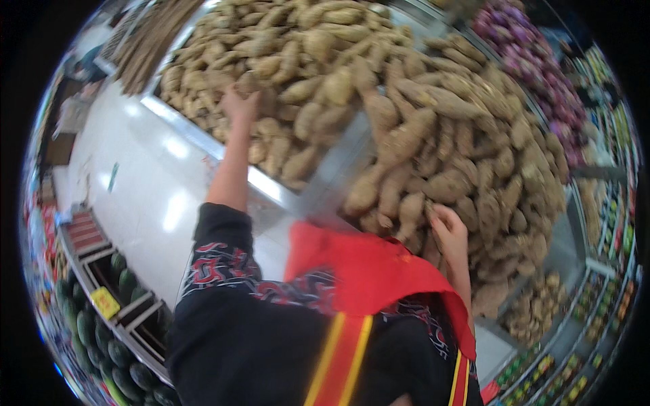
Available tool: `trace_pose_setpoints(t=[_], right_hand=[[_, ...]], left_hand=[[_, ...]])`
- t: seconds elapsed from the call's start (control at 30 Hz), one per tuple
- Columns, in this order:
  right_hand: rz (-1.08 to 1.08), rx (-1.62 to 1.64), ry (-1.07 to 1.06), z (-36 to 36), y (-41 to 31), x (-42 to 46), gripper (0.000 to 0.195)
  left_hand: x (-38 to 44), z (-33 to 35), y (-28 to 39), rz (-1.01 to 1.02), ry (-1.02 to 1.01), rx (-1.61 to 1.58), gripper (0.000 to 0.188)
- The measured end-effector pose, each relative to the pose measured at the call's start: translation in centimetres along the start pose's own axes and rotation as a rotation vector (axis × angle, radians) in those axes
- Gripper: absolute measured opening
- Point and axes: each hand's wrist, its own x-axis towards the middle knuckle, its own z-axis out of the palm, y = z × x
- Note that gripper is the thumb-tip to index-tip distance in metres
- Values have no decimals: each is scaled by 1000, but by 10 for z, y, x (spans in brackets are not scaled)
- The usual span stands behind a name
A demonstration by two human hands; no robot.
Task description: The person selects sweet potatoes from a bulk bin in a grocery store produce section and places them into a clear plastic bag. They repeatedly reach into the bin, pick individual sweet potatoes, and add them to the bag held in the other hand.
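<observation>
Before me lie heaps of brown root tubers (447, 185) and paler yellowish tubers (299, 91), parted by a metal divider (337, 157). My left hand (239, 104) reaches over the paler heap with its fingers spread on a blurred brown tuber (249, 83); whether it grips the tuber is unclear. At the near edge of the browner heap is my right hand (449, 226), its thumb and fingers brought together at the end of a small tuber, with the contact partly hidden. A red apron (350, 269) hangs below the heaps.
A metal bin rim (188, 129) borders the paler heap. Red onions (533, 66) lie at upper right, long brown roots (152, 45) at upper left. Small light-brown produce (535, 307) is at lower right. Crates with watermelons (119, 350) stand lower left, beside a pale shiny floor (127, 152).
</observation>
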Motion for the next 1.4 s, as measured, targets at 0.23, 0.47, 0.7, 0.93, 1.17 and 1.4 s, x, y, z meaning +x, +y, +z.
trace_pose_setpoints(t=[0.23, 0.47, 0.7, 0.93, 1.17, 1.4], right_hand=[[-193, -140, 243, 46, -37, 60, 57], [-20, -512, 498, 123, -55, 125, 106], [-266, 465, 153, 70, -55, 61, 46], [-277, -90, 1105, -155, -50, -12, 78], [-114, -664, 1181, -268, -19, -2, 48], [-492, -399, 461, -38, -81, 44, 33]], left_hand=[[-44, 5, 75, 103, -102, 360, 74], [-130, 2, 115, 471, -263, 130, 63], [-200, -1, 122, 348, -673, -197, 45], [-190, 24, 135, 223, -528, -245, 48], [-193, 85, 173, -102, -769, -461, 80], [-186, 85, 185, -538, -858, -1126, 71]])
